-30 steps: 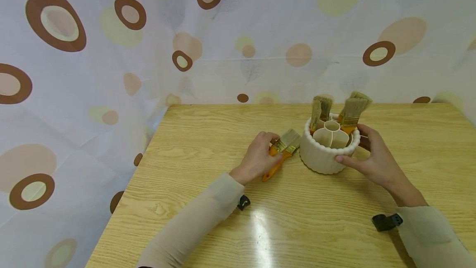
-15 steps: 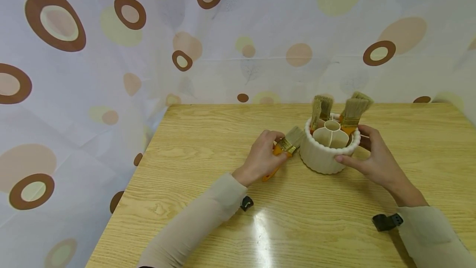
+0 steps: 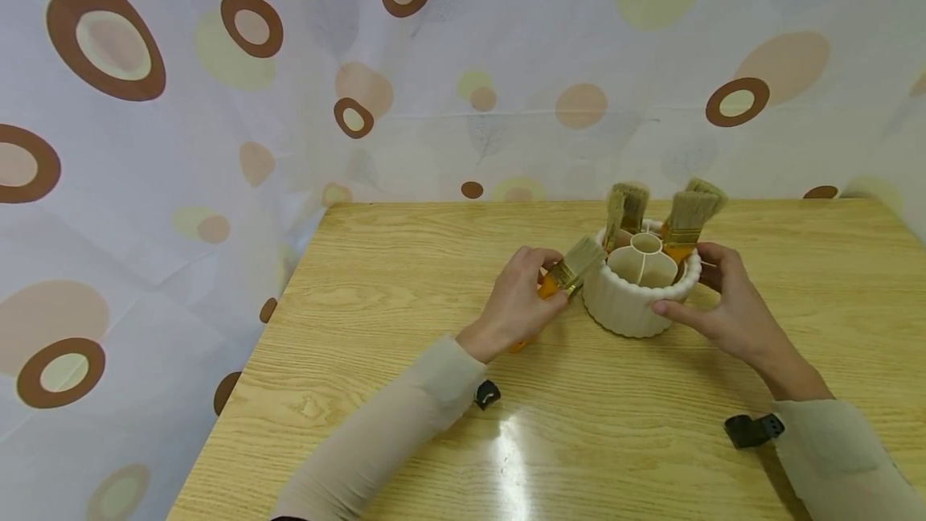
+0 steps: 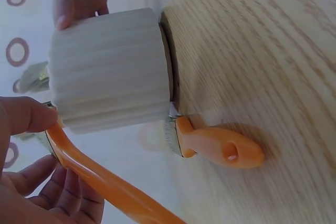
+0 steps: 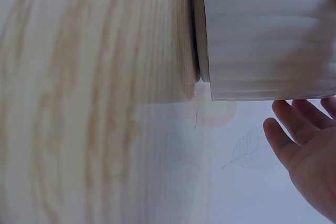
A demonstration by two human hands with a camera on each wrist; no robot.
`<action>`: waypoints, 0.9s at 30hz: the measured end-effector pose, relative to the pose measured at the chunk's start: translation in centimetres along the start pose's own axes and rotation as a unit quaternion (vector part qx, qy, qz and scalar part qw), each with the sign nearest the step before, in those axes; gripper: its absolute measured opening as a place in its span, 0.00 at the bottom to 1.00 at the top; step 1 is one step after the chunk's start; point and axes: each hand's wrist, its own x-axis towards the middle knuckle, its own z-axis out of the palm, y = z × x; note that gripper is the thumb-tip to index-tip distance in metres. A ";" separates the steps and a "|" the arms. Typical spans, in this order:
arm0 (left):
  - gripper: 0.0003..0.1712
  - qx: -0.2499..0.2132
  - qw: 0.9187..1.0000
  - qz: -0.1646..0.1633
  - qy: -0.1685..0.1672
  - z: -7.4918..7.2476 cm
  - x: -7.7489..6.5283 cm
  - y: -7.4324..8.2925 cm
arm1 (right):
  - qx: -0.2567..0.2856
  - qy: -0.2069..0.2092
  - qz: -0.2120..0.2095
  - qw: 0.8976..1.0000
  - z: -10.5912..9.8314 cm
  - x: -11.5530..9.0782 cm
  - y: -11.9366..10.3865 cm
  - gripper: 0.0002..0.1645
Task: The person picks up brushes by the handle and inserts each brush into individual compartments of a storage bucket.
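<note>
My left hand [image 3: 522, 300] pinches a paintbrush [image 3: 579, 258] near its metal ferrule, bristles up and angled toward the holder. In the left wrist view its long orange handle slants down below the fingers. A second orange-handled paintbrush [image 4: 223, 144] lies on the table beside the holder's base, mostly covered by my left hand in the head view. The round cream brush holder [image 3: 629, 308] has a scalloped rim and inner compartments. My right hand [image 3: 731, 316] grips its right side, thumb on the near wall and fingers round the far side.
Several paintbrushes [image 3: 687, 215] stand bristles up in the holder's rear and side compartments. Its front compartments show no brush. The wooden table [image 3: 405, 264] ends at a patterned curtain [image 3: 419, 151] along the back and left.
My left hand has lifted one paintbrush off the other and moved slightly right and up, its bristles now overlapping the holder's left rim. The right hand and holder have stayed in place.
</note>
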 end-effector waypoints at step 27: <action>0.24 -0.013 0.998 0.061 0.028 -0.2 0.8 2.4 | 0.006 0.002 -0.033 0.999 0.3 0.4 0.5 0.63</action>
